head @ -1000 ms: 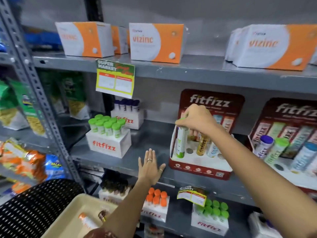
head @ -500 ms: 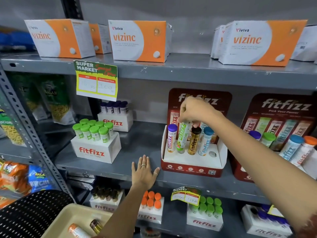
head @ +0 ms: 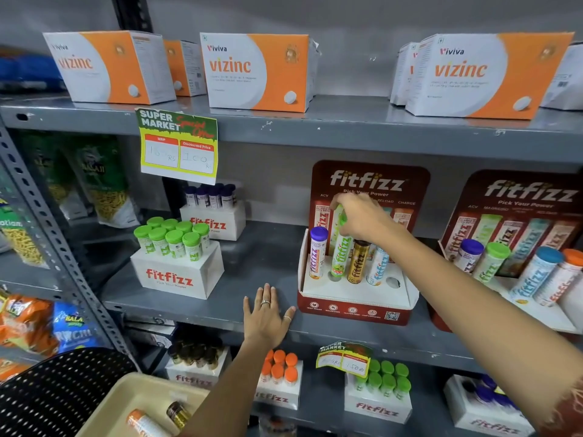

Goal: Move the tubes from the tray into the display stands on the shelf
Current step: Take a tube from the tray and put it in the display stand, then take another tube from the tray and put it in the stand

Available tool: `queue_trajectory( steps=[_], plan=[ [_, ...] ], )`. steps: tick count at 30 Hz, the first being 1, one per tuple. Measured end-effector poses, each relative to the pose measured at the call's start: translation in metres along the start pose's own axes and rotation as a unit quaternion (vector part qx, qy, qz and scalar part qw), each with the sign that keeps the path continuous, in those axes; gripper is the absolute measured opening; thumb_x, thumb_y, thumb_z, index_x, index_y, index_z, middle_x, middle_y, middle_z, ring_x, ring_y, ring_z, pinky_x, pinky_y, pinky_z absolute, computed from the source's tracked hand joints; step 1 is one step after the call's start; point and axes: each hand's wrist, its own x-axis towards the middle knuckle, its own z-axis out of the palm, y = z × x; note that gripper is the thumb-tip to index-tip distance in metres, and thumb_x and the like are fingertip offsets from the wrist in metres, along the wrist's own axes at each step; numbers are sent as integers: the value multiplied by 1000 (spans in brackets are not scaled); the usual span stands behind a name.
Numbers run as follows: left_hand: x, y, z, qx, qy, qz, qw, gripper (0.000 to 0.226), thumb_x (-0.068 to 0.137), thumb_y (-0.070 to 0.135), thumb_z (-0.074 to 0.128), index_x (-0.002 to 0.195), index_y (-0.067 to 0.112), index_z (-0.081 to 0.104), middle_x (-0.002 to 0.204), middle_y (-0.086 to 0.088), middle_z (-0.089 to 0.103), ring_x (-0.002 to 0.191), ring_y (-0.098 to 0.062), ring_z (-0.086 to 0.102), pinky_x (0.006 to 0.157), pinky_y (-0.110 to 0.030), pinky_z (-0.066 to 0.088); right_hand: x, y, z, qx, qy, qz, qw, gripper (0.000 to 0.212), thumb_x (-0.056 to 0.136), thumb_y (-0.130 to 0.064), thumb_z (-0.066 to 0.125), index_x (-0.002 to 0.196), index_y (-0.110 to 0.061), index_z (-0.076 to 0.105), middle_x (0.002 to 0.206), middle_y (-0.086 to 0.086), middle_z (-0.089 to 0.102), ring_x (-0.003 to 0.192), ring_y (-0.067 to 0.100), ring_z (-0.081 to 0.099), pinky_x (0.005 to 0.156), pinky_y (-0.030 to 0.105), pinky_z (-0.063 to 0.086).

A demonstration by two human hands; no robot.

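Raised slightly, right hand (head: 362, 217) grips green tube (head: 340, 253), seemingly above its slot; left hand (head: 266, 313) flat, empty.

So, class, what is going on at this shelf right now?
A person is stocking a shop shelf. The right hand grips the green-capped tube by its top, its base at the second hole of the red fitfizz display stand. Purple, gold and blue tubes already stand there, and the hole at the right end is empty. The left hand lies flat on the shelf edge. Two tubes remain in the beige tray.
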Motion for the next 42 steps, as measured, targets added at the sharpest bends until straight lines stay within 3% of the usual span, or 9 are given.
queue_trajectory(
  steps=[10, 14, 19, 24, 27, 30, 35, 40, 42],
  plan=[
    [1, 0, 1, 10, 3, -1, 1000, 72, 96, 58, 13, 150, 14, -3, 161, -5, -2, 148, -22, -3, 118, -47, -6, 5, 2, 12, -9, -16, -14, 1000, 60, 79, 6, 63, 132, -14, 44, 130, 19, 46, 118, 36, 48, 90, 43, 47],
    [2, 0, 2, 13, -1, -1, 1000, 71, 96, 58, 12, 150, 14, -3, 161, -5, -3, 148, -22, -4, 118, -47, -6, 7, -2, 15, -9, -20, -25, 999, 65, 77, 7, 63, 134, -15, 40, 127, 18, 48, 112, 35, 53, 76, 35, 44],
    [3, 0, 2, 12, 1, 0, 1000, 72, 96, 59, 12, 150, 14, -2, 161, -5, -2, 148, -22, -3, 119, -47, -5, 9, 0, 30, -26, -20, -36, 999, 69, 77, 13, 56, 137, -13, 35, 116, 19, 54, 101, 35, 59, 68, 36, 48],
    [2, -1, 2, 5, 14, 3, 1000, 72, 96, 59, 15, 150, 14, 1, 161, -5, 3, 148, -23, 0, 119, -48, -2, 9, 4, 42, -37, -18, -32, 999, 69, 80, 13, 53, 139, -12, 29, 117, 21, 55, 105, 38, 57, 80, 43, 50],
    [1, -1, -1, 0, -3, 4, 1000, 72, 96, 58, 15, 150, 13, -1, 161, -5, -1, 148, -22, -3, 118, -48, -6, 9, 3, 44, -57, -9, -39, 998, 62, 81, 12, 53, 135, -9, 33, 113, 22, 56, 104, 38, 57, 78, 42, 50],
    [-5, -3, -5, -25, -2, 10, 1000, 70, 98, 55, 18, 150, 12, 1, 161, -4, 0, 148, -20, -3, 117, -49, -9, 4, -7, 46, -81, 22, -78, 993, 46, 80, 11, 55, 123, -3, 46, 110, 21, 59, 102, 37, 58, 79, 41, 51],
    [-32, -33, -9, -49, 124, -8, 991, 57, 101, 41, 24, 148, 10, 18, 159, -6, 18, 147, -20, 10, 119, -41, 2, -10, -41, 72, -67, 66, -168, 981, 39, 78, 13, 51, 114, 0, 57, 115, 19, 57, 109, 35, 53, 85, 39, 49],
    [-78, -89, -2, -29, 134, -45, 990, 52, 101, 31, 31, 147, 7, 24, 157, -9, 24, 146, -22, 16, 120, -38, 6, -28, -89, 132, -36, 18, -253, 967, 36, 83, 9, 43, 115, 1, 56, 120, 17, 56, 113, 33, 49, 88, 41, 49],
    [-102, -112, 4, -34, 151, -69, 986, 48, 99, 25, 39, 141, 3, 35, 151, -14, 35, 141, -28, 30, 118, -43, 17, -37, -106, 161, -38, -5, -279, 960, 36, 84, 7, 42, 117, -1, 55, 121, 16, 55, 113, 32, 49, 88, 42, 50]
  ],
)
